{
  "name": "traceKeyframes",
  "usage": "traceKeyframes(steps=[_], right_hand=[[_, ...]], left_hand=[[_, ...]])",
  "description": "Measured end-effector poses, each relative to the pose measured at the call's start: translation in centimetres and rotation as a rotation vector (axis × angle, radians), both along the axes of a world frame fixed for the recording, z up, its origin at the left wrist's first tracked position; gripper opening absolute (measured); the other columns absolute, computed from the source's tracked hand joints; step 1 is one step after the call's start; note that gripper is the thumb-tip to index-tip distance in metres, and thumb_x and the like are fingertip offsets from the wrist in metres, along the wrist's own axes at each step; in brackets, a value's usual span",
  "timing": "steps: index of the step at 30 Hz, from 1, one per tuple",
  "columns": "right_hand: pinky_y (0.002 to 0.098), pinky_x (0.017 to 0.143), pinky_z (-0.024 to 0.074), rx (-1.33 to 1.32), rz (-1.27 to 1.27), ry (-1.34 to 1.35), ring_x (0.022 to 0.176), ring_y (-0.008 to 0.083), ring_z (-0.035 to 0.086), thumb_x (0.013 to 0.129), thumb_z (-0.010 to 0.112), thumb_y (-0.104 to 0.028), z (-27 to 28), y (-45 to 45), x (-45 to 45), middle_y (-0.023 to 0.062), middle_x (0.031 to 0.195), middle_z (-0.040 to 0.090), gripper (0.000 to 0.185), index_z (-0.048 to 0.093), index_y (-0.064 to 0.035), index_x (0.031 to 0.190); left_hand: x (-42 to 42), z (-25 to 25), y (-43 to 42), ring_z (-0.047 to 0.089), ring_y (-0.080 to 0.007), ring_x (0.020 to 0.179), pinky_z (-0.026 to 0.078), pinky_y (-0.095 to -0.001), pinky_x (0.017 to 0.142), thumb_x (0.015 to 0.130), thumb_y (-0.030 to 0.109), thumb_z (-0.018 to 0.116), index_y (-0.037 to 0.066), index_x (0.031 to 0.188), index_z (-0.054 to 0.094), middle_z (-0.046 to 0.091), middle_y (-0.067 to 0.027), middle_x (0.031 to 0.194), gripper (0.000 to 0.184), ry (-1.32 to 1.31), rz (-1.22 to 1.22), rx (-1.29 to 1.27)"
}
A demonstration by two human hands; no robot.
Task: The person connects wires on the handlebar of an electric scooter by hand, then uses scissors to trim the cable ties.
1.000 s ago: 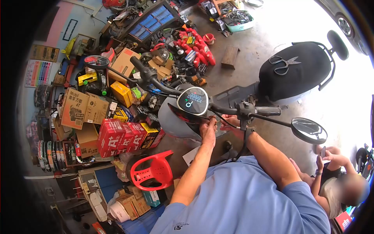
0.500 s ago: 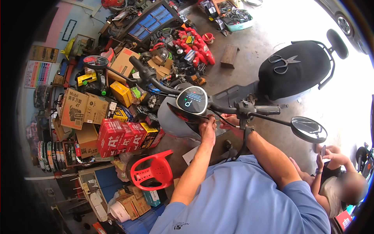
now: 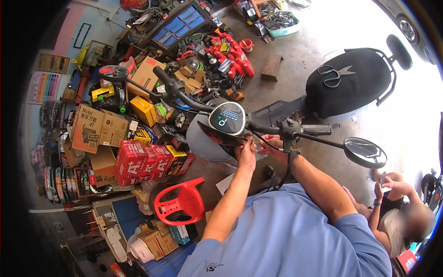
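My left hand (image 3: 246,153) is at the front of a grey electric scooter (image 3: 207,147), just below its lit round display (image 3: 227,118). Its fingers are pinched together, and what lies between them is too small to make out. Close beside it, my right hand (image 3: 271,144) is also closed at the fingertips, partly covered by a black cable (image 3: 266,141) and the handlebar parts. A thin wire may run between the two hands, but I cannot be sure. Scissors (image 3: 336,75) with grey handles rest on the black seat (image 3: 355,87).
A round mirror (image 3: 365,153) sticks out on the right. Left of the scooter stand red boxes (image 3: 138,161), cardboard cartons (image 3: 87,129) and a red plastic chair (image 3: 180,201). A wooden block (image 3: 272,66) is on the floor. Another person (image 3: 392,212) sits at the right, holding a phone.
My left hand has shifted and turned very slightly at the same spot. My right hand stays almost still beside it.
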State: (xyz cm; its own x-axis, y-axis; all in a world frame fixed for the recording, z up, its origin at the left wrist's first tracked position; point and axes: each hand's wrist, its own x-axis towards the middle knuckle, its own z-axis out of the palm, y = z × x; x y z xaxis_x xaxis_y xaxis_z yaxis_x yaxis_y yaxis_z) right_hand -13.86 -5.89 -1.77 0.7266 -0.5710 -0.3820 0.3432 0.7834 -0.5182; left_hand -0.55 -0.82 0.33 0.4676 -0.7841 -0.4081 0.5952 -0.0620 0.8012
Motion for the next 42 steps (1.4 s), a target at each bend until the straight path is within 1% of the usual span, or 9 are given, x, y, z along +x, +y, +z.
traceKeyframes(steps=[6, 8, 14, 20, 23, 29, 33, 38, 42], right_hand=[[0.0315, 0.074, 0.0555, 0.057, -0.056, 0.008, 0.071, 0.0164, 0.064, 0.085, 0.063, -0.013, -0.3, 0.4, 0.2, 0.0023, 0.076, 0.061, 0.007, 0.061, -0.0067, 0.084], [0.0296, 0.071, 0.0558, 0.067, -0.054, 0.038, 0.068, 0.0162, 0.064, 0.085, 0.064, -0.012, -0.2, 0.3, 0.3, 0.0031, 0.076, 0.062, 0.007, 0.060, -0.0061, 0.084], [0.0254, 0.063, 0.0555, 0.048, -0.064, 0.035, 0.065, 0.0160, 0.065, 0.087, 0.065, -0.012, -0.1, 0.4, 0.7, 0.0049, 0.074, 0.063, 0.011, 0.059, -0.0044, 0.084], [0.0258, 0.062, 0.0559, 0.030, -0.078, 0.083, 0.064, 0.0158, 0.065, 0.087, 0.064, -0.010, -0.4, 0.5, 1.0, 0.0062, 0.073, 0.064, 0.009, 0.058, -0.0040, 0.085], [0.0257, 0.062, 0.0560, 0.016, -0.045, 0.031, 0.063, 0.0159, 0.065, 0.087, 0.064, -0.010, -0.4, 0.3, 0.9, 0.0063, 0.073, 0.064, 0.009, 0.058, -0.0041, 0.085], [0.0266, 0.064, 0.0557, 0.041, -0.073, 0.002, 0.064, 0.0157, 0.065, 0.086, 0.065, -0.012, -0.9, 0.4, 0.9, 0.0055, 0.076, 0.064, 0.010, 0.058, -0.0048, 0.085], [0.0273, 0.065, 0.0551, 0.010, -0.032, 0.034, 0.064, 0.0153, 0.064, 0.085, 0.066, -0.013, 1.0, 0.1, 0.2, 0.0051, 0.077, 0.064, 0.011, 0.058, -0.0056, 0.084], [0.0269, 0.065, 0.0545, -0.019, -0.015, 0.117, 0.064, 0.0143, 0.064, 0.085, 0.066, -0.014, 0.5, 0.2, 0.6, 0.0037, 0.075, 0.063, 0.011, 0.057, -0.0075, 0.084], [0.0266, 0.065, 0.0544, -0.022, -0.010, 0.093, 0.064, 0.0140, 0.064, 0.085, 0.066, -0.015, 0.4, 0.2, 0.4, 0.0027, 0.074, 0.062, 0.012, 0.057, -0.0084, 0.083]], left_hand=[[-0.2, 0.3, -0.1, 0.035, -0.0051, 0.056, 0.028, -0.0223, 0.051, 0.088, 0.006, 0.063, 0.005, 0.090, 0.059, 0.048, 0.0036, 0.073, 0.005, 0.014, 0.033, -0.020], [-0.1, 0.4, -0.1, 0.038, -0.0051, 0.057, 0.031, -0.0218, 0.052, 0.086, 0.003, 0.064, 0.012, 0.082, 0.054, 0.055, 0.0029, 0.080, 0.014, 0.037, 0.002, -0.014], [0.0, 0.3, 0.0, 0.039, -0.0040, 0.058, 0.031, -0.0210, 0.052, 0.087, 0.006, 0.064, 0.013, 0.084, 0.056, 0.055, 0.0040, 0.078, 0.011, 0.010, -0.021, -0.017], [-0.3, 0.4, 0.2, 0.039, -0.0025, 0.058, 0.033, -0.0194, 0.053, 0.091, 0.011, 0.061, 0.013, 0.085, 0.057, 0.050, 0.0073, 0.072, 0.007, -0.019, -0.052, 0.085], [-0.2, 0.0, 0.2, 0.039, -0.0028, 0.058, 0.033, -0.0189, 0.053, 0.091, 0.011, 0.060, 0.013, 0.086, 0.057, 0.049, 0.0075, 0.072, 0.006, -0.023, -0.072, 0.068], [-0.5, 0.3, 0.1, 0.038, -0.0030, 0.058, 0.033, -0.0189, 0.054, 0.091, 0.010, 0.060, 0.012, 0.087, 0.057, 0.048, 0.0072, 0.072, 0.005, -0.025, -0.044, 0.096], [-0.1, -0.5, 0.2, 0.042, -0.0028, 0.062, 0.033, -0.0196, 0.056, 0.089, 0.013, 0.063, 0.011, 0.091, 0.059, 0.052, 0.0062, 0.076, 0.005, 0.008, -0.043, 0.039], [-0.1, -0.5, 0.2, 0.039, -0.0039, 0.058, 0.031, -0.0208, 0.054, 0.088, 0.009, 0.064, 0.012, 0.080, 0.055, 0.048, 0.0068, 0.070, 0.013, 0.028, -0.001, 0.042], [-0.2, -0.2, 0.1, 0.035, -0.0040, 0.056, 0.029, -0.0214, 0.052, 0.088, 0.008, 0.064, 0.013, 0.075, 0.053, 0.046, 0.0072, 0.067, 0.018, 0.028, -0.002, 0.018]])
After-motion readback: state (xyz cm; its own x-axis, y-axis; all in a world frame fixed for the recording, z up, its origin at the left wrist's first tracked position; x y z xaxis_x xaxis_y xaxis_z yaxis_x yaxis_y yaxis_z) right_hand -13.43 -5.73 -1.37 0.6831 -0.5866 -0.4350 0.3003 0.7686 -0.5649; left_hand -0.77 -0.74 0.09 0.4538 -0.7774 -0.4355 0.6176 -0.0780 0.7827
